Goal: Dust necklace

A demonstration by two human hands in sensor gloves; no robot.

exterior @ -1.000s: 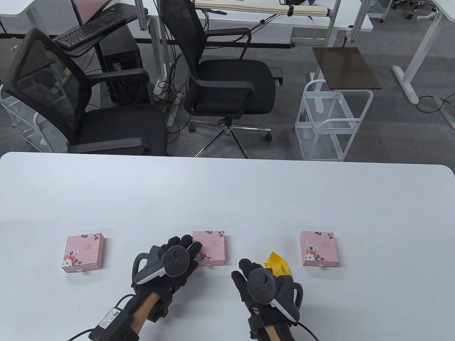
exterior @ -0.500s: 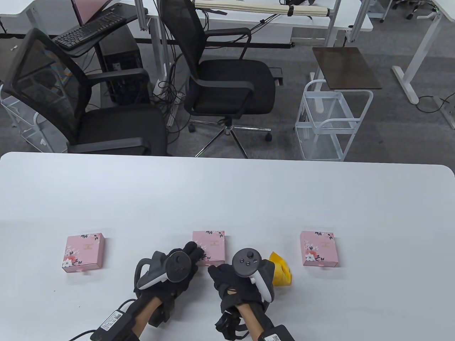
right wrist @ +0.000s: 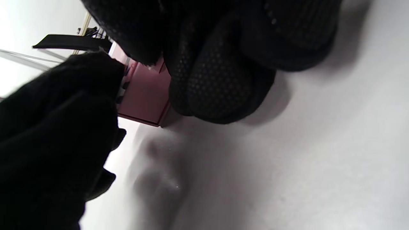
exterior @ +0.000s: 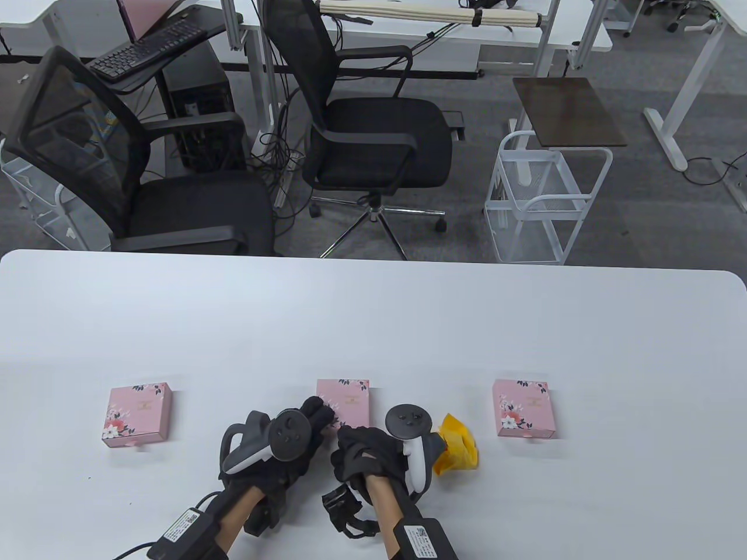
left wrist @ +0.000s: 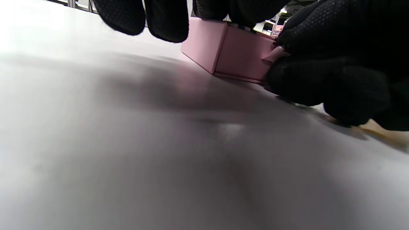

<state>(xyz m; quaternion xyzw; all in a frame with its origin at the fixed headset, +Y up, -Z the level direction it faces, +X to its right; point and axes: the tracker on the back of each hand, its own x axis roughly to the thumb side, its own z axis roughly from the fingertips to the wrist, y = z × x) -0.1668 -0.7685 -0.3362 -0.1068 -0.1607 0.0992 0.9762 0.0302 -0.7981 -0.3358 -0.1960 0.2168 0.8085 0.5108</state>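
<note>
Near the table's (exterior: pixel 373 315) front edge, middle pink floral box (exterior: pixel 347 402) lying flat and closed, right hand (exterior: pixel 365 458) pinching its small pull tab (left wrist: pixel 274 54), left hand (exterior: pixel 292 437) with straight fingers resting on its near-left corner, yellow cloth (exterior: pixel 458 446) just right, two matching boxes well apart either side, broad bare tabletop beyond.

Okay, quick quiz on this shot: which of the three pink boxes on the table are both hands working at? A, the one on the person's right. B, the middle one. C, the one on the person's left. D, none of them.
B: the left hand rests on the middle pink box, and the right hand pinches its small pull tab at the near side.
</note>
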